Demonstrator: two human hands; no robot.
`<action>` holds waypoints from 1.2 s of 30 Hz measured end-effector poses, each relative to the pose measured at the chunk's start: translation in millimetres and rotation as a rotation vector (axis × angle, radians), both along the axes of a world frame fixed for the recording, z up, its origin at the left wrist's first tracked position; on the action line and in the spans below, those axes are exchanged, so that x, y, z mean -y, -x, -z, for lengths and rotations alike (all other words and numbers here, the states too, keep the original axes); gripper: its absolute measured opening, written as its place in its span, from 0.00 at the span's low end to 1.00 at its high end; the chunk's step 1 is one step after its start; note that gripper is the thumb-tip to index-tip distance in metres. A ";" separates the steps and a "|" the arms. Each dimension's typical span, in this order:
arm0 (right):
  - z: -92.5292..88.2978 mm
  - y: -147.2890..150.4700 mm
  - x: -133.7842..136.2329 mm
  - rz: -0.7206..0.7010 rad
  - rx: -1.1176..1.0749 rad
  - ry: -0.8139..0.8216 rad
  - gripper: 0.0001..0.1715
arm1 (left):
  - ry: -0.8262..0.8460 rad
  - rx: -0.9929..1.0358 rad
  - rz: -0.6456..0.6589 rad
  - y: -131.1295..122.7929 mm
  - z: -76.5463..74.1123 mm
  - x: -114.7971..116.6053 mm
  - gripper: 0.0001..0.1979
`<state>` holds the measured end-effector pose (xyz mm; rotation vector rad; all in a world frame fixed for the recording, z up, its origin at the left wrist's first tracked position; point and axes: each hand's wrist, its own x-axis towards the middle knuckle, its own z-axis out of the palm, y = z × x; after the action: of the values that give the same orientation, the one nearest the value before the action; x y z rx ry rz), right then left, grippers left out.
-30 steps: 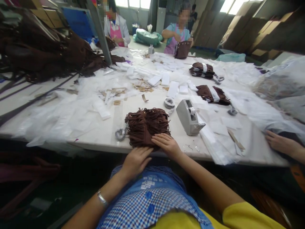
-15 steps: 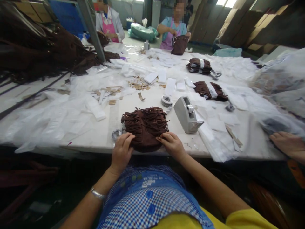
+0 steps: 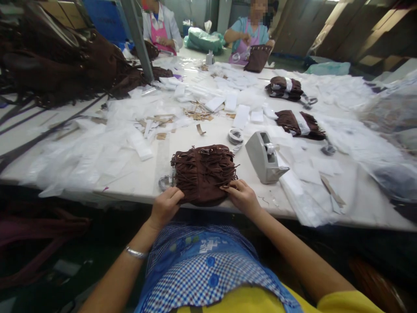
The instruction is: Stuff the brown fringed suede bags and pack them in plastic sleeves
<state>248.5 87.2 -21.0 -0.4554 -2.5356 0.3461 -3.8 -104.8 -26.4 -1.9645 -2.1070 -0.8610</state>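
Observation:
A brown fringed suede bag lies flat at the near edge of the white table. My left hand grips its lower left corner with curled fingers. My right hand pinches its lower right corner. A metal ring shows by the bag's left side.
A grey tape dispenser stands right of the bag, a tape roll behind it. Two wrapped brown bags lie further right. Clear plastic sleeves cover the left. Dark bags pile at far left. Two people work at the far end.
My hands slid from on top of the bag out to its two lower corners. A co-worker's hand at the right edge has left the view.

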 end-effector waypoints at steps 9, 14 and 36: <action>-1.5 3.7 8.6 -0.019 -0.004 -0.068 0.17 | 0.354 -0.211 -0.165 -28.4 -87.7 20.9 0.11; -2.7 4.6 10.3 -0.038 -0.003 -0.081 0.17 | 0.302 -0.003 -0.348 -35.9 -93.5 -3.3 0.13; -0.8 3.9 3.8 -0.053 -0.119 0.139 0.12 | 0.090 1.103 -0.566 7.8 -45.9 -54.9 0.19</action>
<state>244.6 83.3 -20.2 -0.4080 -2.4202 0.5552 -11.6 -49.9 19.5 -0.7584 -2.9895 -1.9783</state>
